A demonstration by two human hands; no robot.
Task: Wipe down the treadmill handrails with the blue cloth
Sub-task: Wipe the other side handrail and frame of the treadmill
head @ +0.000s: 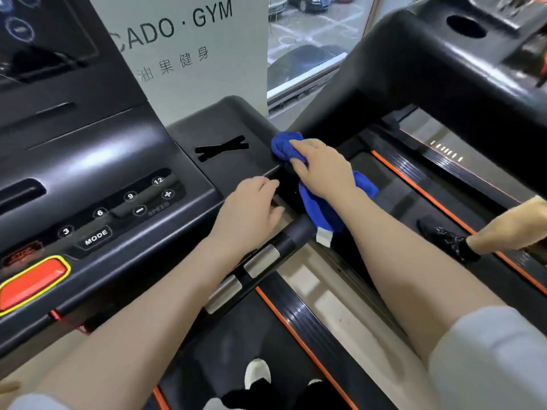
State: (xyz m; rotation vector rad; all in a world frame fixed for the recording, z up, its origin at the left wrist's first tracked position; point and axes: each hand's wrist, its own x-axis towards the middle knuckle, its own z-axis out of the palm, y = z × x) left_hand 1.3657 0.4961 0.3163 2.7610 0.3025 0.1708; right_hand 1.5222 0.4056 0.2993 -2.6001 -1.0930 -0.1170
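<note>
Cloth work at a gym treadmill: my right hand (322,170) presses the bunched blue cloth (313,199) against the top end of the handrail (266,258), where the rail meets the corner of the console (124,179). My fingers curl over the cloth, closed on it, and its loose tail with a white tag (324,236) hangs down across the rail. My left hand (251,211) rests flat and spread on the console edge just beside the rail, holding nothing.

Most of the rail, including the two metal sensor plates (245,273) lower down, lies toward me, away from the cloth; I judge the wipe has much of its length left to cover.

Risks from here: the hanging tail could bunch or slip from my fingers on a long stroke down the rail. My left hand sits near the speed buttons (154,199) and the red stop button (29,282) lies further along, so a shift of weight could press a control while my feet stand on the belt (236,344).
</note>
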